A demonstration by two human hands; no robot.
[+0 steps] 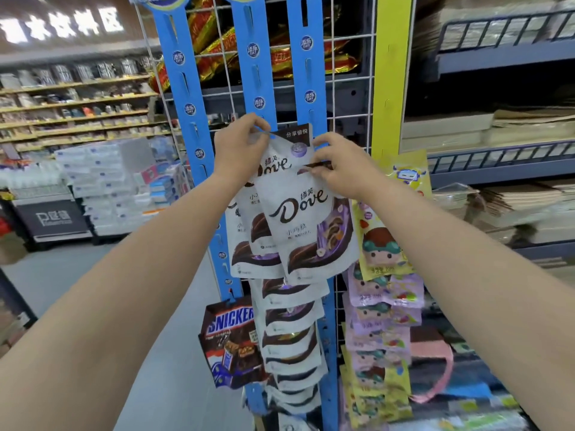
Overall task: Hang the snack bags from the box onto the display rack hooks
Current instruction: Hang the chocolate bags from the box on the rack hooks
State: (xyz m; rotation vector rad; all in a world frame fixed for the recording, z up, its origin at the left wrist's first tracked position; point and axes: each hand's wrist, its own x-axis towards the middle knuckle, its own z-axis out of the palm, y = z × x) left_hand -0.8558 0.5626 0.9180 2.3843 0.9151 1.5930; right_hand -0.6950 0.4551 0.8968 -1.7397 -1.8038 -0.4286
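Observation:
My left hand (239, 147) pinches the top left corner of a white Dove bag (289, 152) held up against the middle blue hanging strip (253, 73) of the wire rack. My right hand (337, 166) grips the top of a second Dove bag (308, 231) that overlaps the first from below. Two more Dove bags sit behind them at the left. Below, a column of several Dove bags (292, 343) hangs down the strip. The box is not in view.
A Snickers bag (231, 340) hangs low on the left blue strip (186, 98). Yellow and purple candy bags (382, 300) hang at the right under a yellow strip (390, 73). Red-gold packs show behind the wire grid. Shelving stands at right, pallets and shelves at left.

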